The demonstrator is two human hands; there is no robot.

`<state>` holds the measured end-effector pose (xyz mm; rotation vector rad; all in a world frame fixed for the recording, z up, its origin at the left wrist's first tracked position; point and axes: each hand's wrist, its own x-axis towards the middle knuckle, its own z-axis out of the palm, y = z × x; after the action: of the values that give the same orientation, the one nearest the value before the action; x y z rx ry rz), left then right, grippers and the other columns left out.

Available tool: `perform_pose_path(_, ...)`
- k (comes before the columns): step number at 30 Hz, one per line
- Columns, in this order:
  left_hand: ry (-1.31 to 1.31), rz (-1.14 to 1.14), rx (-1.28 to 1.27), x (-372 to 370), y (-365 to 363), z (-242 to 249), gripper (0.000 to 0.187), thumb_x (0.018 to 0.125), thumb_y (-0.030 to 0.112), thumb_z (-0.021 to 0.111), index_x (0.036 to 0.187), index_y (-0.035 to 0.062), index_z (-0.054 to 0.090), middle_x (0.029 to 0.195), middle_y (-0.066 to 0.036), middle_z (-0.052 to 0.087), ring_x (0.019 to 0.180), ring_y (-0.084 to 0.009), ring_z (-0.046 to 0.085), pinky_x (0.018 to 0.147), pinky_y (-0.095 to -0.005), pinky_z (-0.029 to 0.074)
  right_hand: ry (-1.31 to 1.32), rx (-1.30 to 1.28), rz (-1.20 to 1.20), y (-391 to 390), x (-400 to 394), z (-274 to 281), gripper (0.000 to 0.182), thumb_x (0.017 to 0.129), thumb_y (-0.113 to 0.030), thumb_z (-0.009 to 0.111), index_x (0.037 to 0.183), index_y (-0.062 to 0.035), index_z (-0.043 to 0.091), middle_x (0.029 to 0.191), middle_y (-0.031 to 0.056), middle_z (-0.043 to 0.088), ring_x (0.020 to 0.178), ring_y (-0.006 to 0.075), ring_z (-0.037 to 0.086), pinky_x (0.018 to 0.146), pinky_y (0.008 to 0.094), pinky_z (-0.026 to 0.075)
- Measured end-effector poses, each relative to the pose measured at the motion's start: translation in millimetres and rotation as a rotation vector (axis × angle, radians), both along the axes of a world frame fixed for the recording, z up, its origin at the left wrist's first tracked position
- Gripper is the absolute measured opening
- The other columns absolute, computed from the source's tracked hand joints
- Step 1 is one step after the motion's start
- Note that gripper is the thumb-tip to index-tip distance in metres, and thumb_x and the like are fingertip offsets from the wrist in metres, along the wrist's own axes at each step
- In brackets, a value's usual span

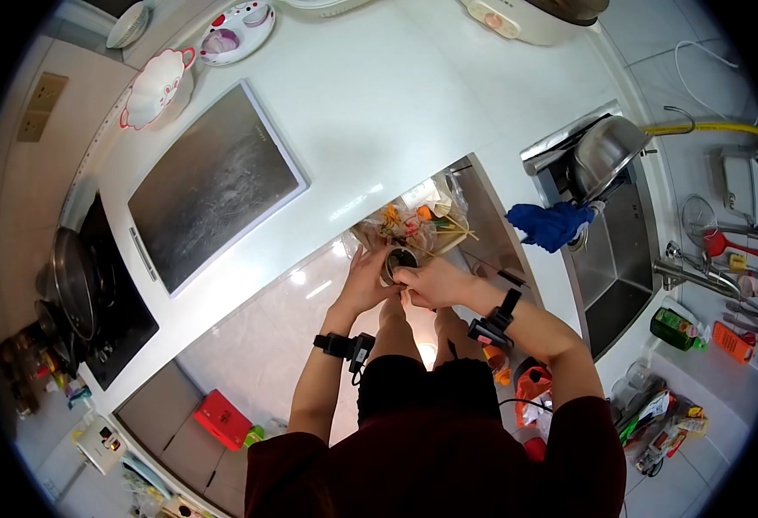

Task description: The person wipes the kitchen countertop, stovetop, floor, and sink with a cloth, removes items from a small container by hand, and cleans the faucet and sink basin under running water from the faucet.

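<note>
My left hand (365,281) is wrapped around one side of a small round cup-like container (399,258) with a pale rim and a dark inside; what is in it cannot be made out. My right hand (437,281) grips the other side, with its fingers at the rim. Both hands are low, in front of the counter edge. Just beyond them is a waste bag (454,197) of clear plastic, filled with food scraps, packaging and several thin sticks.
A large dark cutting board (218,186) lies on the white counter (379,112). At the right are the sink (622,298), a metal pot (607,155) and a blue cloth (547,226). A pan (75,283) sits on the hob at left. Below is a red box (223,420).
</note>
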<state>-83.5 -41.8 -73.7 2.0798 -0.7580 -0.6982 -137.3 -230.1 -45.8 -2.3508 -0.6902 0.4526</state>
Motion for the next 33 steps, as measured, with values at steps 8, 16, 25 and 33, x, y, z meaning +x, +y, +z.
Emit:
perform_pose_path(8, 0.005, -0.022, 0.05, 6, 1, 3, 0.073, 0.062, 0.028, 0.077, 0.126, 0.0093, 0.046, 0.118, -0.013, 0.056, 0.115, -0.03, 0.048, 0.108, -0.0508, 0.018, 0.304, 0.053, -0.146, -21, -2, -8, 0.034, 0.076, -0.018, 0.055, 0.105, -0.0079, 0.041, 0.063, 0.0097, 0.06, 0.057, 0.0343, 0.06, 0.051, 0.0422, 0.048)
perform_pose_path(16, -0.13, -0.06, 0.034, 4, -1, 4, 0.073, 0.062, 0.026, 0.076, 0.126, 0.0085, 0.045, 0.117, -0.012, 0.056, 0.115, -0.0294, 0.048, 0.108, -0.049, 0.019, 0.312, 0.043, -0.041, -20, -8, -6, 0.04, 0.08, -0.016, 0.053, 0.117, -0.0072, 0.038, 0.063, 0.009, 0.061, 0.062, 0.03, 0.063, 0.058, 0.0371, 0.049)
perform_pose_path(25, 0.007, -0.029, 0.031, 12, 0, 5, 0.075, 0.062, 0.03, 0.076, 0.126, 0.0072, 0.045, 0.115, -0.014, 0.057, 0.112, -0.0316, 0.05, 0.108, -0.0498, 0.02, 0.173, -0.003, -0.012, -25, -3, -4, 0.044, 0.079, -0.018, 0.056, 0.118, -0.0067, 0.038, 0.087, 0.0155, 0.062, 0.078, 0.0301, 0.062, 0.062, 0.0397, 0.05)
perform_pose_path(33, -0.038, -0.012, -0.042, 7, 2, 2, 0.074, 0.062, 0.028, 0.077, 0.125, 0.0065, 0.046, 0.114, -0.014, 0.058, 0.11, -0.0319, 0.052, 0.108, -0.0494, 0.021, 0.506, -0.016, -0.128, -17, -3, 2, 0.053, 0.078, -0.017, 0.056, 0.125, -0.0092, 0.034, 0.086, 0.0162, 0.062, 0.076, 0.0349, 0.061, 0.065, 0.0436, 0.048)
